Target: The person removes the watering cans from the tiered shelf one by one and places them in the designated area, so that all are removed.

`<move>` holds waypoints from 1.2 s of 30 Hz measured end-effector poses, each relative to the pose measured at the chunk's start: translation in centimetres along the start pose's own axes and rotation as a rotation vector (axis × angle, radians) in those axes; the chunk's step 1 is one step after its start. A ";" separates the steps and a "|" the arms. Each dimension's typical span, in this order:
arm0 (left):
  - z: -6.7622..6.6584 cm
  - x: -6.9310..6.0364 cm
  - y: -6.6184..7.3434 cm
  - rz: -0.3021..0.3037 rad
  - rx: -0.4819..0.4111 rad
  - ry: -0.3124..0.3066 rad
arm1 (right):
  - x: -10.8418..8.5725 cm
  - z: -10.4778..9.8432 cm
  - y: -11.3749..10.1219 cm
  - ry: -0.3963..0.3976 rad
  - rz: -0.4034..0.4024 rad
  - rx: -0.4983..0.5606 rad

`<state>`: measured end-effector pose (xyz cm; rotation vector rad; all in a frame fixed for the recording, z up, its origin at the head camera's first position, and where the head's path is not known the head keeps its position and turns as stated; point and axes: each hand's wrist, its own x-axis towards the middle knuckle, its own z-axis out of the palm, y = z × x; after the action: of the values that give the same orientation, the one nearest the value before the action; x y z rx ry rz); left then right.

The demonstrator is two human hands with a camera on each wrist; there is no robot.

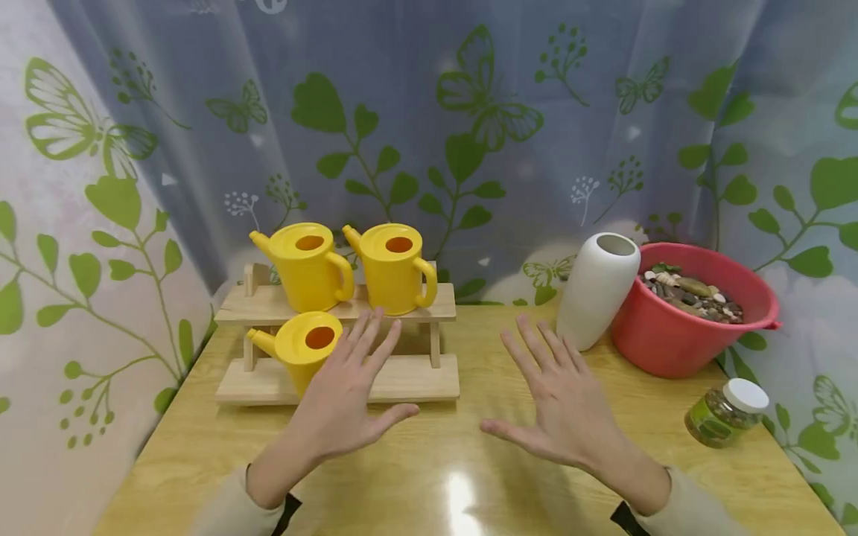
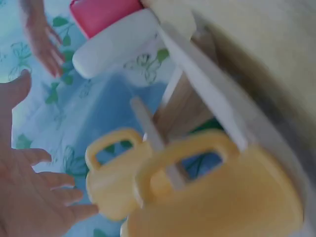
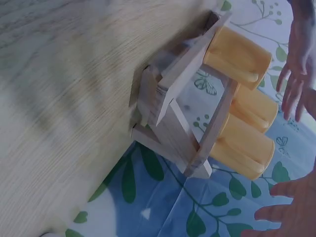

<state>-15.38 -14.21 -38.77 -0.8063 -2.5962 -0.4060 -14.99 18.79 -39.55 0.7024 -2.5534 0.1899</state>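
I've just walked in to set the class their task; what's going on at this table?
Someone's left grip and right grip are spread over the table, holding nothing. Two yellow watering cans stand on the upper shelf of a wooden rack, a third can on the lower. To the right are a white vase, red bucket of stones and lidded jar.

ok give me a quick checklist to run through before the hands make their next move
1. Hands free: ok, left hand and right hand are open and hold nothing.
2. Upper watering cans upright on the wooden stand: ok.
3. Lower watering can in full sight from the head view: not ok, the left hand covers part of it.
4. White vase apart from the red bucket: cannot tell, they overlap in view.
5. Jar capped: ok, white lid on.
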 end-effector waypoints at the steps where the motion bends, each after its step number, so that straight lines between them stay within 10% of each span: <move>1: -0.6 -0.2 -0.2 -0.024 -0.046 0.002 | 0.3 -0.1 0.0 -0.010 -0.001 0.021; 17: -9.1 -4.2 -11.1 -0.403 -0.416 0.119 | 7.1 -0.3 -0.2 -0.100 0.267 0.839; 25: -9.4 -6.4 -18.5 -0.618 -0.406 0.052 | 10.9 1.4 -0.1 -0.102 0.325 1.048; 36: -7.3 -8.2 -24.4 -0.718 -0.697 0.100 | 14.3 4.0 0.2 -0.129 0.383 1.169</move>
<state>-21.49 -40.22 -39.76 0.0251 -2.5676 -1.5563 -27.51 11.59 -36.11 0.5627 -2.4807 1.8882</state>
